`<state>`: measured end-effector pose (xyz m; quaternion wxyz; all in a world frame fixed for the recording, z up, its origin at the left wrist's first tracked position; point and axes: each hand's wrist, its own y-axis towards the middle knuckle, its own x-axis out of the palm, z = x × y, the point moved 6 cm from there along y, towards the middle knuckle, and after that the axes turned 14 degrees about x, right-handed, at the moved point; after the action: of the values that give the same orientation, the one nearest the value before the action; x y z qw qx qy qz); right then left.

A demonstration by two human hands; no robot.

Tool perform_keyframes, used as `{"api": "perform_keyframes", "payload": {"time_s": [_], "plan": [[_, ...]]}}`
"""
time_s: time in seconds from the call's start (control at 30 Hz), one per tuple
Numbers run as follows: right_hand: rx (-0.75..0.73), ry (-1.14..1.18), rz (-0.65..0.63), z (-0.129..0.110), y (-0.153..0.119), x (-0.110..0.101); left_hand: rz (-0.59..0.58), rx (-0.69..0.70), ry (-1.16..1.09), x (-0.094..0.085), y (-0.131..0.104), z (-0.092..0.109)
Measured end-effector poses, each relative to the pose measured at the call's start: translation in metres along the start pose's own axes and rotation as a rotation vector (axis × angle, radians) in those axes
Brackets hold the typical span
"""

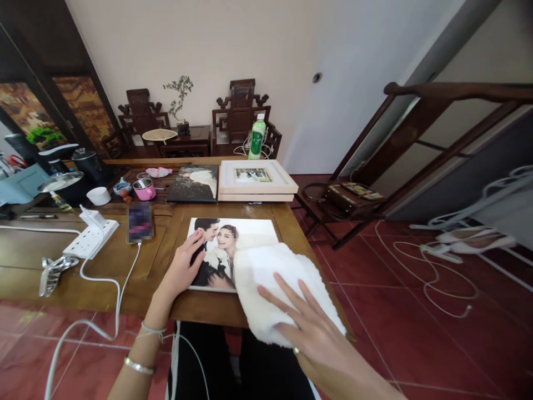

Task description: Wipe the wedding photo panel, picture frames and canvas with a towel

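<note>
A photo panel (219, 261) showing a couple lies flat near the front edge of the wooden table (166, 300). My left hand (185, 264) rests on the panel's left side, its fingers stretched out over the print and nothing held in it. A fluffy white cloth (278, 266) covers the panel's right part and reaches past the table's front edge. On top of the cloth lies my right hand (297, 316), fingers spread and pressed flat. The panel's right lower corner is hidden beneath the cloth.
Behind the panel are a dark photo panel (194, 183), stacked light frames (258, 189) and a green bottle (257, 136). To the left are a phone (140, 222), power strip (91, 236), hair clip (54, 272), pink cup (144, 190) and cables. A wooden chair (333, 194) stands right.
</note>
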<state>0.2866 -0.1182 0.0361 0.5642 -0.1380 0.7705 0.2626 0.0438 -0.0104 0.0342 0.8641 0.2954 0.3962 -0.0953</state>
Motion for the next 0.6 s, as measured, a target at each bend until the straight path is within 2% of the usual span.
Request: {"api": "perform_keyframes", "payload": {"time_s": [0.07,0.17,0.33,0.43,0.53,0.6], "plan": [[0.02,0.012,-0.062,0.003,0.006,-0.001,-0.001,0.007,0.0,0.0,0.0,0.001],[0.092,0.037,-0.15,0.021,0.037,-0.002,0.006,0.022,-0.007,-0.001,0.0,0.001],[0.173,0.007,-0.15,0.057,0.111,0.003,0.006,0.021,-0.018,-0.002,0.0,0.0],[0.187,-0.023,-0.136,0.074,0.145,0.008,0.005,-0.002,-0.022,-0.002,0.0,0.0],[0.204,-0.031,-0.13,0.081,0.157,0.01,0.009,-0.012,-0.025,-0.002,0.0,-0.001],[0.204,-0.031,-0.127,0.078,0.15,0.01,0.012,-0.015,-0.023,-0.002,0.0,-0.001]]}}
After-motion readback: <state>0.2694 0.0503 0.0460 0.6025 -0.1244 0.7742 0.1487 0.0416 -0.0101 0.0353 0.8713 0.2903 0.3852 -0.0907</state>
